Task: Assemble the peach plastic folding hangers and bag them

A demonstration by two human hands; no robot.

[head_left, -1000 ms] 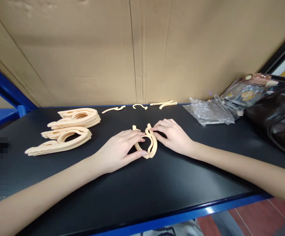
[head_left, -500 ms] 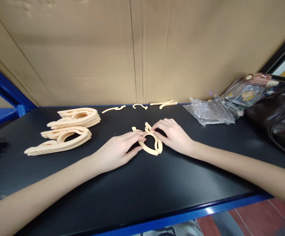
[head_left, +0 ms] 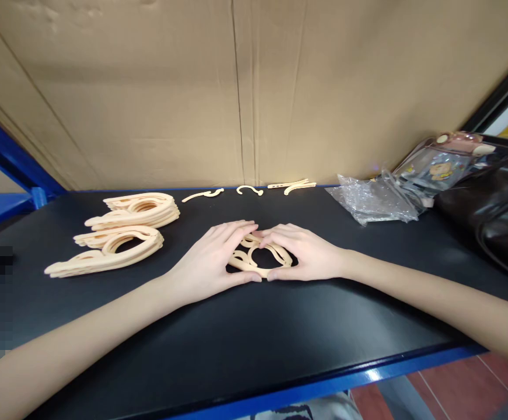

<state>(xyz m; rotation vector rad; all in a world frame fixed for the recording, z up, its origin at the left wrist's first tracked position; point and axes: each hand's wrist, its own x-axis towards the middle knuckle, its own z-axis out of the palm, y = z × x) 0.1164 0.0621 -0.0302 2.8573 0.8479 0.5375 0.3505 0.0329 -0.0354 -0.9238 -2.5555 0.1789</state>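
A beige folding clothes hanger [head_left: 260, 272] lies folded on the black tabletop, and its curved arms form a loop. My left hand [head_left: 210, 256] closes around its left end, the thumb along the near edge and the fingers across the far side. On the right, my right hand [head_left: 309, 254] grips the other end in the same way, its thumb close to the left thumb. Fingers hide parts of the hanger's far side and both ends. Two stacks of similar folded hangers stand to the left, a near stack [head_left: 138, 255] and a far stack [head_left: 160, 217].
Loose beige pieces lie along the back edge: a curved arm [head_left: 204, 195], a hook [head_left: 250, 189] and some narrow parts [head_left: 293, 186]. Clear plastic bags [head_left: 372, 201] and a dark leather bag [head_left: 490, 204] occupy the right side. A cardboard wall [head_left: 149, 99] rises behind.
The hanger has been turned on the tabletop, and its arms now point left. Both hands have shifted from fingertip contact to wrapping around its two ends.
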